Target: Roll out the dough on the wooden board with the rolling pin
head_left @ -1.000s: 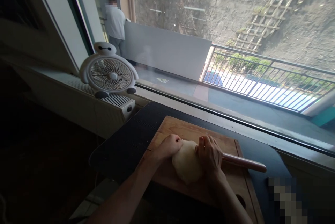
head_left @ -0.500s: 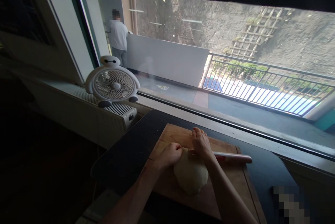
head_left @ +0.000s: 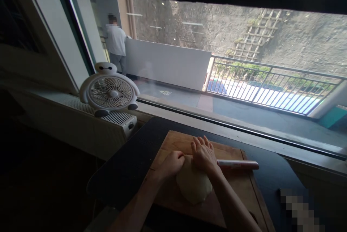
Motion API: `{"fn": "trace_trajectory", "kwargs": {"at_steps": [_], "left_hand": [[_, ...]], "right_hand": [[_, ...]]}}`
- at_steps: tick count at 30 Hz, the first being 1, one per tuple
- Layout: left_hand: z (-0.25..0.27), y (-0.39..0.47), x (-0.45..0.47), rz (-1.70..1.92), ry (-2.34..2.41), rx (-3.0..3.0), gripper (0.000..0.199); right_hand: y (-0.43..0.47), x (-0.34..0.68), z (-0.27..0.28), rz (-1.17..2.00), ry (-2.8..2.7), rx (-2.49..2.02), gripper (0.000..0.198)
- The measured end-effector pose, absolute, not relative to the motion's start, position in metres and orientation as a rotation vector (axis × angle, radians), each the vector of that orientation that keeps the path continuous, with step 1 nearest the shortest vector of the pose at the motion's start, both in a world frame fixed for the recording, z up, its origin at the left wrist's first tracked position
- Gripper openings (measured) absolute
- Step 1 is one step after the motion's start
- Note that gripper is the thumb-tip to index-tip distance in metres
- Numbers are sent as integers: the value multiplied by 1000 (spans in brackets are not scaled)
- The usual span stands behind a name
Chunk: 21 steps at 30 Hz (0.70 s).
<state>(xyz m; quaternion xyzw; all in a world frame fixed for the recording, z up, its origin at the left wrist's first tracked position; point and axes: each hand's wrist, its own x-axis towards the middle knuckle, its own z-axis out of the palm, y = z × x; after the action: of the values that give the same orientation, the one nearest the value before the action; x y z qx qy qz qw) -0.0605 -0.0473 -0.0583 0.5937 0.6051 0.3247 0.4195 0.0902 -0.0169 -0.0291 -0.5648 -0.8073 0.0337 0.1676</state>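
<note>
Dough between two hands, with the rolling pin set crosswise. The dough (head_left: 193, 185), a pale rounded sheet, lies on the wooden board (head_left: 244, 185), which rests on the dark counter (head_left: 127, 167). The rolling pin (head_left: 240, 164) has its long axis running roughly left to right, across the line of the right forearm; its visible part extends rightward from the right hand, and its end projects past the board's right edge. The right hand (head_left: 202, 154) is the nearer to it, palm down over the pin and the dough's far right part, fingers extended forward and slightly spread; the pin's inner end is hidden. The left hand (head_left: 173, 162) is at the dough's far left edge, fingers curled and narrow; whether they pinch that edge cannot be told. Most of the dough lies on the wearer's side of both hands.
</note>
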Motion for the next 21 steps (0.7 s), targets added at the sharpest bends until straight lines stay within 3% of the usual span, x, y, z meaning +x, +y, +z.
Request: {"fn": "trace_trajectory", "kwargs": {"at_steps": [5,10,13,21], "left_hand": [[-62,-44,-59,797,1515,1458,27],[-56,-34,-56,721,1579,1467,36],[-47,-31,-53,658,1591,1498,32],[-55,-45,-36,915,1843,1445,21]], "right_hand": [[-60,103,-47,-26,-2247,-1454,36],[4,90,-39,205,-2117,-1542,36],[29,100,-36,333,-2048,-1567,38],[-23,160,-42,233,-2007,-1474,33]]}}
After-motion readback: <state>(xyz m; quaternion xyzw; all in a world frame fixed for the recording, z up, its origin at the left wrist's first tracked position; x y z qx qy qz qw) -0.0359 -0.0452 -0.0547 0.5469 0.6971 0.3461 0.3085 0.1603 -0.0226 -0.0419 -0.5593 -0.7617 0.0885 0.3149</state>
